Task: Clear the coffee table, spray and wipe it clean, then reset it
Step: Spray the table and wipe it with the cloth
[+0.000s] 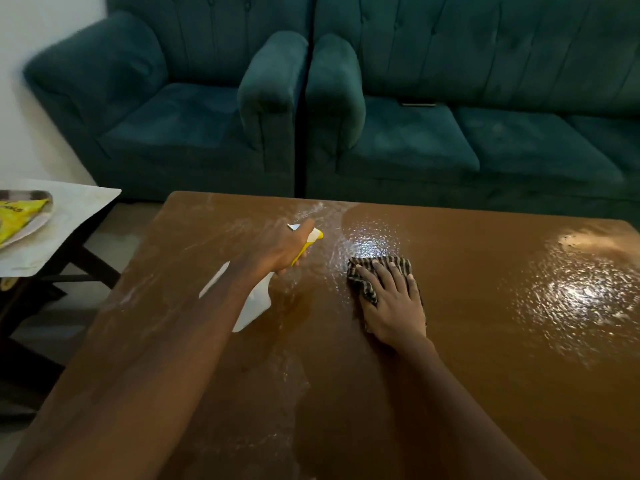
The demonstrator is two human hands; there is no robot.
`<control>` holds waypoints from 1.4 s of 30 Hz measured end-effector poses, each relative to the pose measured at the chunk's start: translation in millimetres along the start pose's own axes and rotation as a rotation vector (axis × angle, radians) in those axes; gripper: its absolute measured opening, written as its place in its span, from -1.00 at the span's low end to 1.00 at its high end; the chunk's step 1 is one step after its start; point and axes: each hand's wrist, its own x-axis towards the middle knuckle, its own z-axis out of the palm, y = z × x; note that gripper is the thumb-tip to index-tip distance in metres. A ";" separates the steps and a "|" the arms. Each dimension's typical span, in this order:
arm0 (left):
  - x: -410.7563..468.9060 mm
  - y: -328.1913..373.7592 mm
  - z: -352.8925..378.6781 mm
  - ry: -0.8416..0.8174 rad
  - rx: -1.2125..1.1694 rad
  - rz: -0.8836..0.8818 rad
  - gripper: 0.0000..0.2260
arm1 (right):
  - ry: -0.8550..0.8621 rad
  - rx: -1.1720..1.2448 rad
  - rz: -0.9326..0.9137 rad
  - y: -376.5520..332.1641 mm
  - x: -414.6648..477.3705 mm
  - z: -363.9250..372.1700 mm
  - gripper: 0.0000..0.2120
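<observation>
The brown coffee table [485,341] fills the lower view, its top wet with shining droplets and white streaks. My left hand [277,249] grips a white spray bottle [254,303] with a yellow nozzle and trigger, held over the table's far middle and pointing at the far edge. To its right, my right hand [394,303] lies flat with straight fingers on a dark striped cloth [367,275], pressing it onto the wet tabletop.
A dark teal armchair [166,116] and matching sofa [485,133] stand right behind the table. A small white side table [69,216] at the left holds a tray with a yellow packet [17,216]. A thin flat object [418,105] lies on the sofa seat.
</observation>
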 end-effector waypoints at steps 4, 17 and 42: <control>14.3 -9.7 -10.9 -0.056 -0.022 -0.001 -0.50 | 0.025 -0.002 0.040 -1.6 -0.4 4.6 -0.30; 14.9 -41.0 -39.4 0.185 -0.211 0.007 -0.62 | 0.008 0.070 0.320 -15.9 63.7 -7.0 -0.41; 49.4 13.4 -23.1 0.090 0.010 -0.015 -0.51 | 0.034 0.013 0.010 1.7 71.0 -7.0 -0.45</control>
